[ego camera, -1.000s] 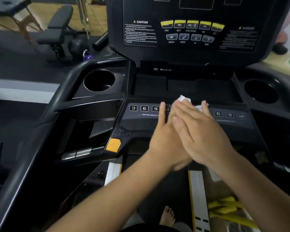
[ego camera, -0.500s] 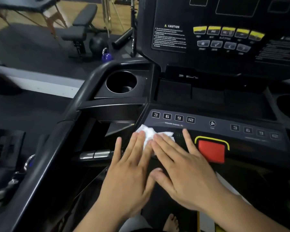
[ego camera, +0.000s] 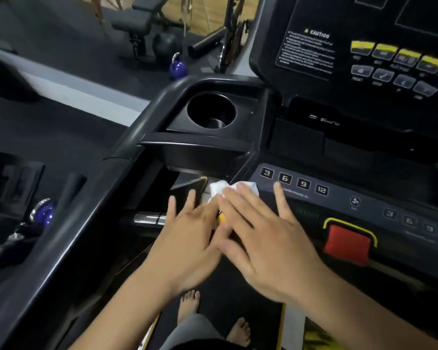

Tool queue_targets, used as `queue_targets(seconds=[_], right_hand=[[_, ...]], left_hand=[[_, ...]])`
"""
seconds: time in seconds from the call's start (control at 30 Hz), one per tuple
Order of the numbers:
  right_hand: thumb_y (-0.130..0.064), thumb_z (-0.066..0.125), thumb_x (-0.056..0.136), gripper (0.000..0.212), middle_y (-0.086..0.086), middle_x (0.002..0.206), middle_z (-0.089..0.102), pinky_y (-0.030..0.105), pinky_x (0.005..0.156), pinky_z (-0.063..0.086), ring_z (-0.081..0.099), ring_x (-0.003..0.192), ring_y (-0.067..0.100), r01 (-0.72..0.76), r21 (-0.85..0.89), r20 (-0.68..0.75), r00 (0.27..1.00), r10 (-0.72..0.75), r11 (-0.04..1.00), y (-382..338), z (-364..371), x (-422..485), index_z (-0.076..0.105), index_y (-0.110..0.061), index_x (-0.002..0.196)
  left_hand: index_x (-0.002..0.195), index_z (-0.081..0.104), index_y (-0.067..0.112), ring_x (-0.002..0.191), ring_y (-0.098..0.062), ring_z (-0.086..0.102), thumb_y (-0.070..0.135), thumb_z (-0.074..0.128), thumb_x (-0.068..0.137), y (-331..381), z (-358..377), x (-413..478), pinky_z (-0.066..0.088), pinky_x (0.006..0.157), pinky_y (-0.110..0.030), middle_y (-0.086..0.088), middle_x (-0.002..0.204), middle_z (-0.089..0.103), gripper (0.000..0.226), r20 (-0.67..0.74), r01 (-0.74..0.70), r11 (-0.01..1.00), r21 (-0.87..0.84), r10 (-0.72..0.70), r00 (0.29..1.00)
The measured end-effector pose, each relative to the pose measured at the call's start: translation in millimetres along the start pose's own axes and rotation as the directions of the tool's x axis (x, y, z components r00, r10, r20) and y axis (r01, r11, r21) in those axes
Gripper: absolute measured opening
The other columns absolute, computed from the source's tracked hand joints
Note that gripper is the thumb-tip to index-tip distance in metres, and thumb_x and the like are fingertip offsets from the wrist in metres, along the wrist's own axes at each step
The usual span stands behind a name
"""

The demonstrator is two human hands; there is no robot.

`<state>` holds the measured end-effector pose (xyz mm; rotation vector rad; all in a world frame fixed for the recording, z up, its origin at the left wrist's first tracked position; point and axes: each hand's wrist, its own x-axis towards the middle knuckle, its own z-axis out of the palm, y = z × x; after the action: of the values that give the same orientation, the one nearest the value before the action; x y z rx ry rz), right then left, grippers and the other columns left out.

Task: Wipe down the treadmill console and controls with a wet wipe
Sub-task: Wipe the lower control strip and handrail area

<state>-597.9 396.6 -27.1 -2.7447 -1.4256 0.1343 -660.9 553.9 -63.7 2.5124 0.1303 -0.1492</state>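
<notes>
Head-height view down onto a black treadmill console [ego camera: 339, 137]. At the left corner of the lower control strip [ego camera: 339, 195], a crumpled white wet wipe [ego camera: 220, 188], just left of a row of four square buttons [ego camera: 293, 181] marked 3, 6, 9 and 12.

Right hand [ego camera: 268, 246] laid flat, fingers straight and spread apart, fingertips pressing on the near edge of the wipe, little finger reaching up just below the 3 and 6. Left hand [ego camera: 187, 248] flat too, fingers straight and slightly apart, just left of the right hand and partly tucked beneath it; blurred, so contact with the wipe unclear. A sliver of an orange button [ego camera: 222, 218] showing between the two hands.

Right of the hands, a large red stop button [ego camera: 347, 245] in a yellow frame; above it a small fan button [ego camera: 355, 201], then a second row of numbered buttons [ego camera: 410, 221]. Behind the wipe, a round cup holder [ego camera: 211, 112]. Upper right, the upright display panel [ego camera: 364, 21] with a white caution label [ego camera: 311, 50] and a row of yellow buttons [ego camera: 384, 51].

To the left, a thick black handrail [ego camera: 74, 236] and a silver grip sensor [ego camera: 149, 219]. Below, two bare feet [ego camera: 189, 304]. In the background, a weight bench [ego camera: 137, 24] and a purple kettlebell [ego camera: 178, 68] on the dark gym floor [ego camera: 61, 127].
</notes>
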Motion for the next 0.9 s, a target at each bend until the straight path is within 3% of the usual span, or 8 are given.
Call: queue_targets(seconds=[0.07,0.17,0.23,0.43,0.53,0.6,0.73,0.9], right_hand=[[-0.056,0.014,0.1,0.063,-0.004,0.155,0.032,0.065,0.113,0.01,0.019,0.145,0.013,-0.023,-0.045,-0.013,1.0,0.022,0.999,14.7,-4.2,14.6,0.037,-0.019,0.146],[-0.055,0.014,0.098,0.064,-0.002,0.152,0.038,0.063,0.114,0.003,0.022,0.145,0.013,-0.144,-0.095,-0.031,0.989,0.142,0.985,43.7,-18.4,47.9,0.041,-0.017,0.143],[-0.055,0.014,0.098,0.064,-0.002,0.152,0.039,0.06,0.116,0.001,0.021,0.145,0.012,-0.152,-0.062,-0.07,0.987,0.147,0.986,48.6,-17.6,47.3,0.041,-0.017,0.143],[-0.051,0.017,0.1,0.062,0.0,0.156,0.027,0.063,0.114,0.013,0.02,0.145,0.013,-0.046,-0.027,-0.065,0.997,0.045,0.999,22.5,7.7,-20.3,0.03,-0.015,0.148],[-0.049,0.022,0.098,0.061,0.001,0.156,0.027,0.061,0.116,0.004,0.019,0.145,0.011,-0.174,-0.08,-0.093,0.982,0.167,0.981,52.7,-0.3,-6.9,0.03,-0.015,0.149],[-0.043,0.022,0.098,0.059,0.0,0.157,0.025,0.061,0.115,0.002,0.015,0.146,0.01,-0.268,-0.047,-0.104,0.96,0.262,0.962,65.2,-6.3,-2.6,0.028,-0.016,0.149],[-0.039,0.026,0.097,0.055,-0.001,0.157,0.025,0.063,0.114,0.008,0.014,0.147,0.014,-0.273,-0.023,-0.11,0.957,0.269,0.962,41.7,5.2,-40.6,0.03,-0.018,0.148],[-0.033,0.027,0.096,0.054,-0.002,0.155,0.03,0.067,0.112,0.009,0.019,0.145,0.012,-0.342,-0.01,-0.118,0.934,0.339,0.94,60.6,5.9,-53.3,0.035,-0.017,0.147]], left_hand=[[0.152,0.019,0.036,0.15,-0.023,0.001,0.05,0.014,0.099,-0.7,-2.2,26.9,-0.002,0.119,-0.053,0.002,0.162,0.016,0.055,-0.002,0.033,0.997,0.064,-0.033,0.999],[0.144,0.041,0.023,0.139,-0.019,0.035,0.044,0.019,0.094,11.3,-12.6,67.0,0.027,0.113,-0.045,-0.003,0.149,0.041,0.058,-0.054,-0.082,0.975,-0.205,0.072,0.996],[0.143,0.039,0.025,0.127,-0.019,0.049,0.036,0.03,0.099,17.2,-14.6,58.8,0.037,0.106,-0.039,0.002,0.141,0.051,0.047,-0.086,-0.14,0.938,-0.317,0.118,0.989],[0.149,0.022,0.011,0.138,-0.019,0.033,0.037,0.028,0.094,16.3,-0.8,8.0,0.017,0.119,-0.035,-0.009,0.15,0.039,0.062,-0.066,-0.136,0.99,-0.042,0.133,0.989],[0.153,0.015,0.005,0.148,-0.022,0.014,0.037,0.018,0.096,31.6,0.6,50.0,0.01,0.121,-0.043,-0.015,0.161,0.015,0.065,-0.115,-0.203,0.974,0.099,0.213,0.97],[0.152,0.02,0.009,0.149,-0.024,0.009,0.037,0.027,0.1,41.6,-0.8,67.5,0.007,0.121,-0.043,-0.015,0.162,0.007,0.06,-0.127,-0.24,0.966,0.099,0.252,0.959],[0.147,0.039,0.014,0.15,-0.025,0.007,0.041,0.024,0.099,42.7,6.7,29.9,0.011,0.121,-0.043,-0.016,0.161,0.015,0.057,-0.132,-0.301,0.938,0.174,0.325,0.937],[0.15,0.029,0.007,0.148,-0.032,0.014,0.041,0.017,0.1,69.9,26.6,30.1,0.008,0.117,-0.056,-0.018,0.158,0.022,0.062,-0.109,-0.279,0.866,0.415,0.352,0.93]])
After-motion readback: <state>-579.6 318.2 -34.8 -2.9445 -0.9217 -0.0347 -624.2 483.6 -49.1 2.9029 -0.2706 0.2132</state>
